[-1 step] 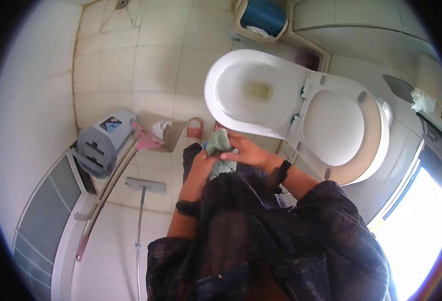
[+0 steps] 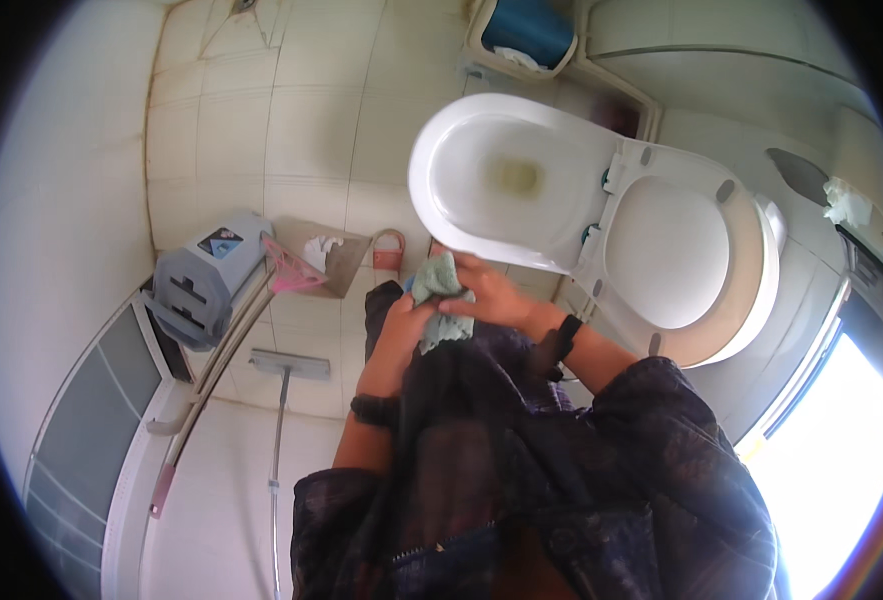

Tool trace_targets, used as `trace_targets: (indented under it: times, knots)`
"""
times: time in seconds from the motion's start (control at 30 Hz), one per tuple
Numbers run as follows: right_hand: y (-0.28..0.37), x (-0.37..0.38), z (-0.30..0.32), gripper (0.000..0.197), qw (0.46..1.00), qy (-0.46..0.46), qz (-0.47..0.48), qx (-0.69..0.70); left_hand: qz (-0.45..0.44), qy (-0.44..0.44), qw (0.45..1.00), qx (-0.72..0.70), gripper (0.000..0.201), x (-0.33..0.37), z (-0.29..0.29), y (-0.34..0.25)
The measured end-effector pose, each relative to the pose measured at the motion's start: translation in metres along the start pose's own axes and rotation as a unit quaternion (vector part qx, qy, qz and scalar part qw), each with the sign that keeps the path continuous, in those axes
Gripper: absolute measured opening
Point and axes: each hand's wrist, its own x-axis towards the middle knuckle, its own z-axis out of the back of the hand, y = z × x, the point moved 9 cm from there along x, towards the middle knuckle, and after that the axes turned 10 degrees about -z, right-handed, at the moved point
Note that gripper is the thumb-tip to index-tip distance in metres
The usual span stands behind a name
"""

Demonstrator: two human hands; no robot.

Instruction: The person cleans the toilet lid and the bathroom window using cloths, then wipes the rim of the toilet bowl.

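Observation:
A crumpled pale green cloth (image 2: 444,285) is gripped between both my hands in front of my dark clothes. My left hand (image 2: 401,325) is closed round its lower left side. From the right, my right hand (image 2: 491,293) grips the cloth, its thumb pressed on the folds; some fingers are hidden behind the cloth. Both wrists carry dark bands. Just beyond my right hand stands a white toilet (image 2: 426,150), its seat and lid (image 2: 751,270) raised toward the right. Yellowish water lies at the bottom of the bowl.
Left of my hands are a grey bucket (image 2: 206,285), a pink triangular item (image 2: 289,270), a dustpan (image 2: 346,272) with white paper, and a flat mop (image 2: 296,365). A slipper (image 2: 388,252) lies near the toilet. Behind the bowl stands a blue bin (image 2: 531,25).
My right thumb has shifted slightly on the cloth, and the cloth's folds sit a little differently. Both hands keep their hold.

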Motion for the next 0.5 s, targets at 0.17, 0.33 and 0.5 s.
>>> trace_targets:
  times: [0.17,0.33,0.5]
  knots:
    - [-0.005,0.002,0.020,0.036,0.998,-0.043,-0.015,-0.034,-0.002,-0.057,0.997,-0.058,0.036,0.007,0.003,0.006]
    - [-0.054,-0.008,0.004,0.035,0.977,0.058,-0.186,0.081,-0.058,-0.029,0.998,-0.002,0.045,0.017,0.000,-0.001]
    - [-0.098,-0.018,0.037,0.040,0.895,0.001,-0.353,0.274,-0.073,-0.079,0.993,-0.047,0.040,0.011,0.020,-0.006]
